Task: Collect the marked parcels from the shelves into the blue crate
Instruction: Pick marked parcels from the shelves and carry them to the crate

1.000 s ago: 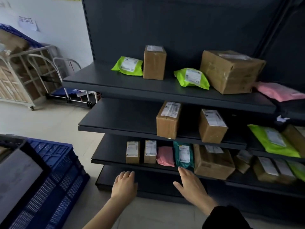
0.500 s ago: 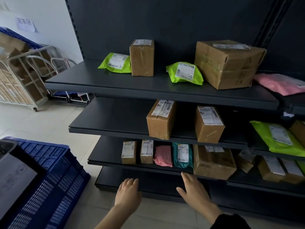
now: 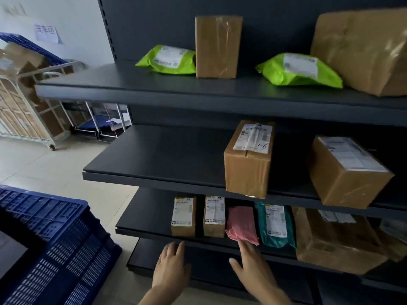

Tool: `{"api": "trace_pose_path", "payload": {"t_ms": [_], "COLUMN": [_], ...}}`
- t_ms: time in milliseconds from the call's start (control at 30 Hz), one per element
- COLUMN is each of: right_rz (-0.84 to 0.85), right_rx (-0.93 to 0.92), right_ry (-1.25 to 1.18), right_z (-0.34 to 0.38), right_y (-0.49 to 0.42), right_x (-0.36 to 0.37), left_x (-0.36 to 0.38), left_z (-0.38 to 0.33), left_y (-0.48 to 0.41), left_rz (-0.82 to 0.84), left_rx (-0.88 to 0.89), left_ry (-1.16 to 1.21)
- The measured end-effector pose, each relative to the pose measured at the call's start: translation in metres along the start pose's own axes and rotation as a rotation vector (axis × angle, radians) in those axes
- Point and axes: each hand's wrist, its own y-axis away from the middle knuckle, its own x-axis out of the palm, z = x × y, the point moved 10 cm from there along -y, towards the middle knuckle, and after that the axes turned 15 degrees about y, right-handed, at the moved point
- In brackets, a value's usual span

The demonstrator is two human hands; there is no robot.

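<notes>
The blue crate [image 3: 55, 243] stands on the floor at lower left. On the third shelf [image 3: 141, 230] sit two small brown boxes [image 3: 184, 216], a pink pouch [image 3: 241, 224], a teal pouch [image 3: 275, 224] and a bigger carton [image 3: 334, 241]. The middle shelf holds a brown box with a handwritten label [image 3: 247, 159] and another box [image 3: 348, 170]. My left hand [image 3: 170, 267] is open below the small boxes, holding nothing. Open too, my right hand [image 3: 253, 265] has its fingertips just under the pink pouch; I cannot tell if they touch.
The top shelf [image 3: 132, 89] carries two green pouches [image 3: 169, 60], an upright brown box [image 3: 217, 47] and a large carton [image 3: 363, 49]. White roll cages [image 3: 28, 111] with cartons stand at far left on the tiled floor [image 3: 55, 164].
The view has moved closer to the shelves and shifted left. Both hands stay low in front of the third shelf, the right one now under the pink pouch rather than the teal one.
</notes>
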Motion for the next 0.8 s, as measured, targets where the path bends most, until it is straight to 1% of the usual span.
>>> {"api": "trace_pose_path", "payload": {"t_ms": [100, 200, 333, 400, 467, 533, 600, 700, 800], "right_rz": [-0.087, -0.195, -0.357, -0.385, -0.377, -0.369, -0.384, -0.435, -0.501], "right_rx": [0.000, 0.033, 0.087, 0.113, 0.126, 0.133, 0.143, 0.128, 0.104], "right_ry": [-0.021, 0.019, 0.131, 0.188, 0.218, 0.232, 0.192, 0.130, 0.149], "right_z": [0.005, 0.010, 0.019, 0.020, 0.020, 0.020, 0.016, 0.009, 0.005], "right_y": [-0.053, -0.101, -0.152, -0.172, -0.189, -0.199, -0.201, -0.195, -0.184], "right_x": [0.031, 0.055, 0.064, 0.068, 0.076, 0.083, 0.085, 0.085, 0.088], "left_x": [0.015, 0.027, 0.047, 0.057, 0.064, 0.068, 0.066, 0.057, 0.049], "left_z": [0.025, 0.045, 0.057, 0.060, 0.065, 0.069, 0.071, 0.082, 0.098], "left_y": [-0.051, -0.099, -0.148, -0.162, -0.171, -0.174, -0.173, -0.171, -0.172], "left_rz": [-0.107, -0.220, -0.293, -0.315, -0.340, -0.380, -0.427, -0.475, -0.515], "left_rx": [-0.027, -0.030, -0.041, -0.038, -0.038, -0.030, 0.002, 0.037, 0.046], "left_ry": [0.035, 0.037, 0.047, 0.059, 0.079, 0.103, 0.117, 0.139, 0.162]}}
